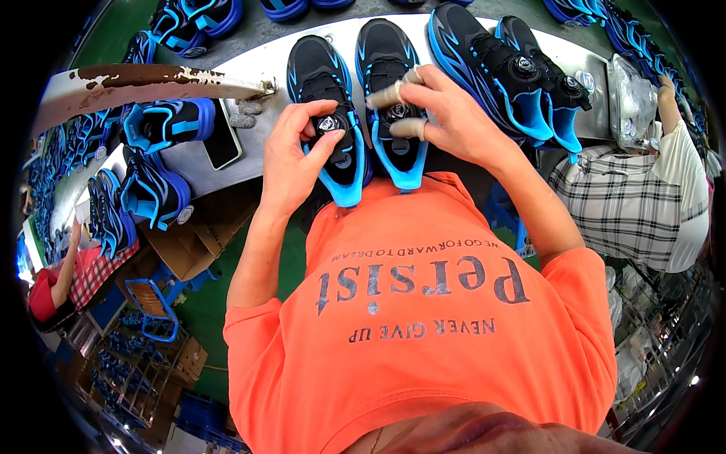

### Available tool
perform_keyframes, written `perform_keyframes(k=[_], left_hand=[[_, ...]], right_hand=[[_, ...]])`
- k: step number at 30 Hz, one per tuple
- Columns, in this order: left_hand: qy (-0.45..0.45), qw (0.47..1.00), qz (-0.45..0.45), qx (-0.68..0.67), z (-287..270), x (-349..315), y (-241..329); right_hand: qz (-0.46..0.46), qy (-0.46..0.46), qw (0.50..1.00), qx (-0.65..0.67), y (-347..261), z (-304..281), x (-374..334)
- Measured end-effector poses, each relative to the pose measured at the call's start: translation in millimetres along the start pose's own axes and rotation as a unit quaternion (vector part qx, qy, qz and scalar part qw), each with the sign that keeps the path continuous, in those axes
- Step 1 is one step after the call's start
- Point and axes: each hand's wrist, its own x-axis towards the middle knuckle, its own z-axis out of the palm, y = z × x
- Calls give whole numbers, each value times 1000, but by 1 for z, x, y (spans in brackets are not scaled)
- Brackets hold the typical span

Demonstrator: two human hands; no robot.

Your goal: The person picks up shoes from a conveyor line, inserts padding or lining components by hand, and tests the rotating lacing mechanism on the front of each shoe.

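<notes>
Two black sports shoes with bright blue trim stand side by side in front of me, toes pointing away. My left hand has its thumb and a bent finger around the round dial on the tongue of the left shoe. Over the right shoe is my right hand, with pale finger cots on some fingers. Its fingers are spread to either side of that shoe's dial; whether they touch it I cannot tell.
Another pair of shoes stands right on the metal worktable. At left are a phone, grey finger cots, more shoes and a chipped metal bar. A clear plastic box and a person in plaid are at right.
</notes>
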Motion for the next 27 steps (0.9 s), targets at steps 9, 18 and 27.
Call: perform_keyframes(k=[9,18,27], left_hand=[[-23,1000,3,-22,1,0,-8],[-53,998,17,-24,-4,6,-9],[-49,997,44,44,-13,8,-13]], right_hand=[[41,23,998,-47,-5,3,-1],[76,-21,997,-9,-13,-12,19],[61,-56,996,-23,-10,-10,24]])
